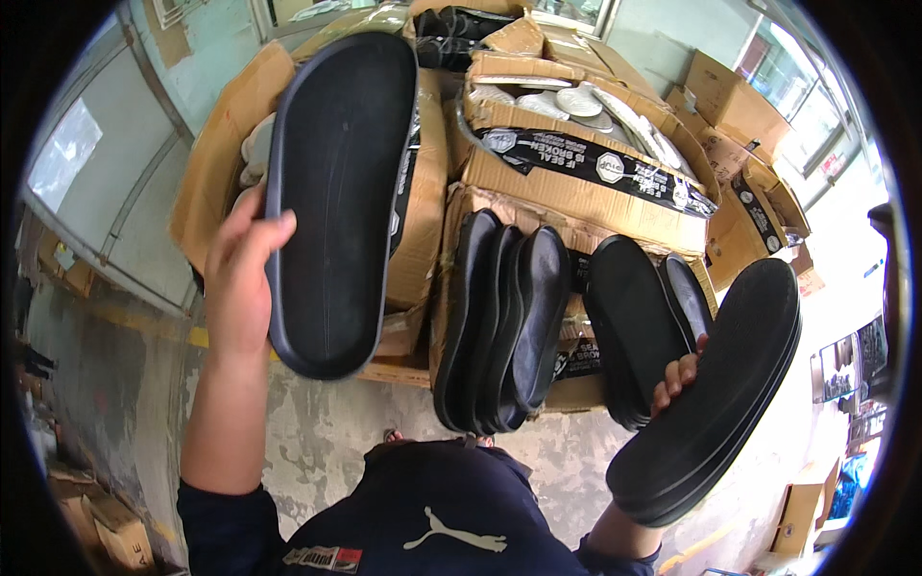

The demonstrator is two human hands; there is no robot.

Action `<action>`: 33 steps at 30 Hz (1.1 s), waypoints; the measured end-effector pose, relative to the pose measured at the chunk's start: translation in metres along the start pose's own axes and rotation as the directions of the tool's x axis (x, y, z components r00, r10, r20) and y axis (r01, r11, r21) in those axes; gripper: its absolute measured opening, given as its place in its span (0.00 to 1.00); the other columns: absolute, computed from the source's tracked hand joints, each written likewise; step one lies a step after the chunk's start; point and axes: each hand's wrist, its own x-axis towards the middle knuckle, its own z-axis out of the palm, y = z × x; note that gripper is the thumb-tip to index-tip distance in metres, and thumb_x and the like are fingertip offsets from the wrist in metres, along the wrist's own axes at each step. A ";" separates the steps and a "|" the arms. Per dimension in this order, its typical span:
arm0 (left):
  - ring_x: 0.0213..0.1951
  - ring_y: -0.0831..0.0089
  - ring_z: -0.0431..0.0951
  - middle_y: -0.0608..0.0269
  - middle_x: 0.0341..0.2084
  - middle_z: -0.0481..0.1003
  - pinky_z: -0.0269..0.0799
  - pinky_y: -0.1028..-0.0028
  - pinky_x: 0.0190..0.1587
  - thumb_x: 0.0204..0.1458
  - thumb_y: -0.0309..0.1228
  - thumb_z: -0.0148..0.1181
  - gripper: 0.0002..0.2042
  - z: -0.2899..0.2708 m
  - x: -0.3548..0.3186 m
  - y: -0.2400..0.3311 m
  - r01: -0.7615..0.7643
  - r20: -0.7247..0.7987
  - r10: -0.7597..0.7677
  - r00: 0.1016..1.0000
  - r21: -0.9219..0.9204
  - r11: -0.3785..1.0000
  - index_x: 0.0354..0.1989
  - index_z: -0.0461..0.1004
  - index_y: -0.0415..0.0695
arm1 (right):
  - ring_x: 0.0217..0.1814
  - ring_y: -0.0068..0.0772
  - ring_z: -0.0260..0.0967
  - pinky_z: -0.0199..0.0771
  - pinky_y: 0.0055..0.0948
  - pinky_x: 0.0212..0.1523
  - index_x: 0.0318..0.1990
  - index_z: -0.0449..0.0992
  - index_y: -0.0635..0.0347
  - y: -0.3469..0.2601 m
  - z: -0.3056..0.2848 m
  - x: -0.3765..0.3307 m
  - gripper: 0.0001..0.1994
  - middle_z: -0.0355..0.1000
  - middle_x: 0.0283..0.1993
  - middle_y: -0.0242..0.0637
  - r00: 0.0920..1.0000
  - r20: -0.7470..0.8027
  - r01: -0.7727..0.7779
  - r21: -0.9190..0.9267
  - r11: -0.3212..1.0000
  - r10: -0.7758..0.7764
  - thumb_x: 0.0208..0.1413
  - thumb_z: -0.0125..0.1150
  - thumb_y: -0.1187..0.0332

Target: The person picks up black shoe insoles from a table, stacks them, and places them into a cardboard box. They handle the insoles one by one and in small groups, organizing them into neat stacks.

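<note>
My left hand (pixel 240 278) is raised and grips a long black shoe sole (pixel 341 192) by its left edge, its smooth inner face turned toward me. My right hand (pixel 677 374), mostly hidden, holds a stack of black soles (pixel 715 394) with their textured underside up; only the fingertips show at the stack's left edge. Between the two hands, several black soles (pixel 504 322) lean upright against cardboard boxes, with two more black soles (pixel 639 322) standing beside them on the right.
Worn cardboard boxes (pixel 567 182) are piled on a wooden pallet (pixel 399 372); one open box holds pale round soles (pixel 576 101). More boxes (pixel 740 106) stand at the back right. A concrete floor (pixel 327 432) lies below, with a wall and window at left.
</note>
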 end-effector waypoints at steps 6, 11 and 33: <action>0.50 0.73 0.78 0.50 0.52 0.77 0.73 0.75 0.53 0.58 0.31 0.53 0.26 0.014 0.002 0.000 0.071 0.245 -0.078 0.967 0.035 0.997 0.63 0.68 0.27 | 0.59 0.58 0.68 0.74 0.61 0.58 0.79 0.37 0.53 -0.011 -0.009 -0.009 0.38 0.66 0.57 0.55 0.990 0.107 -0.093 0.018 0.996 0.091 0.71 0.42 0.48; 0.52 0.73 0.78 0.52 0.54 0.77 0.72 0.74 0.58 0.60 0.27 0.56 0.25 0.017 0.013 -0.016 0.055 0.286 -0.109 0.952 0.191 0.980 0.64 0.67 0.28 | 0.61 0.62 0.67 0.72 0.65 0.59 0.80 0.32 0.48 -0.022 -0.023 -0.019 0.39 0.65 0.58 0.56 0.978 0.145 -0.150 0.008 0.989 0.147 0.71 0.39 0.45; 0.37 0.76 0.83 0.54 0.38 0.81 0.80 0.74 0.38 0.58 0.29 0.67 0.14 0.029 -0.025 -0.055 -0.313 0.356 0.186 0.916 0.343 0.885 0.49 0.79 0.35 | 0.67 0.62 0.65 0.65 0.57 0.67 0.65 0.69 0.64 0.003 -0.024 0.068 0.33 0.70 0.62 0.54 0.755 0.401 -0.618 0.168 0.768 0.519 0.75 0.23 0.48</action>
